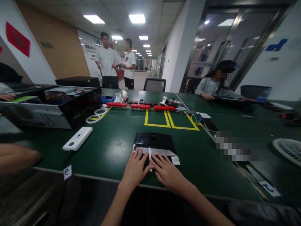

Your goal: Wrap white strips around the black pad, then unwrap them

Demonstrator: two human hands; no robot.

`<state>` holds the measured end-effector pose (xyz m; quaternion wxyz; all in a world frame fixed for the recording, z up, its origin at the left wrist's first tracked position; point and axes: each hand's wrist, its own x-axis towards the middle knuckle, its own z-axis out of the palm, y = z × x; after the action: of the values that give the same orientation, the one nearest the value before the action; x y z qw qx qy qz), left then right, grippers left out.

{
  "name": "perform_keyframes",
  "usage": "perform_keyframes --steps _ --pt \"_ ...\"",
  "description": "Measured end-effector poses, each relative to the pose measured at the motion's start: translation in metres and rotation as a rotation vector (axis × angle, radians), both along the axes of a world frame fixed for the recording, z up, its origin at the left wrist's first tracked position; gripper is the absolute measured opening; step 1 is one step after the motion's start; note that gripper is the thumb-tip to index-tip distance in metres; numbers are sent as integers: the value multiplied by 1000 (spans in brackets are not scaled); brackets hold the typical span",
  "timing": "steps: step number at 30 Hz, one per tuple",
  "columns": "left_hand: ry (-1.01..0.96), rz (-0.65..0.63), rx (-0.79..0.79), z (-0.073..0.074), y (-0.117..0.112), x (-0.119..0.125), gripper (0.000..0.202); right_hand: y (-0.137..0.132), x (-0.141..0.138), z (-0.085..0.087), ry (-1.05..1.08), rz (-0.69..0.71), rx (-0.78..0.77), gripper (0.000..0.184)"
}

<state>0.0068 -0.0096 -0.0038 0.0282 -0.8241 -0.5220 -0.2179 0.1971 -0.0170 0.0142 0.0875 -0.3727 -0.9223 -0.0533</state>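
1. Here you are, both hands down on the black sheet (143, 138), which lies flat on the green counter (117, 141) right in front of you, close to the near edge.
2. Your left hand (134, 168) rests palm-down, its fingers spread apart over the pale band (171, 153) that crosses the sheet.
3. Your right hand (167, 171) mirrors it, fingers slightly apart and clamped on nothing; a narrow white strip (150, 152) runs upright between your two hands.
4. Looks like a flattening job, so even pressure through the fingertips should serve best, working outward from that narrow strip.
5. Watch the band's right end: it reaches past the black and seems the likeliest spot to crease, so smooth it gently.
6. Plenty of elbow room here: the white box (77, 138) marked with a digit and the yellow outlines (157, 126) sit apart from the sheet.
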Motion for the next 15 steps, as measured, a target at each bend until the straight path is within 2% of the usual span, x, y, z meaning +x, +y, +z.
perform_keyframes --steps 4,7,9,12,14,15 --pt "-37 0 -57 4 -1 0 58 -12 -1 -2 12 -20 15 46" --pt "-155 -46 -107 12 0 -10 59 -17 2 14 41 7 -38 49" --pt "-268 -43 -115 18 2 -26 53 -17 3 30 89 36 -84 49" --pt "-397 121 -66 18 6 -56 44 -9 -1 53 174 33 -110 45" --pt "-406 230 -21 12 9 -74 40 1 -9 62 187 22 -100 45" --pt "-386 244 -12 7 11 -81 38 7 -15 64 176 24 -92 45"
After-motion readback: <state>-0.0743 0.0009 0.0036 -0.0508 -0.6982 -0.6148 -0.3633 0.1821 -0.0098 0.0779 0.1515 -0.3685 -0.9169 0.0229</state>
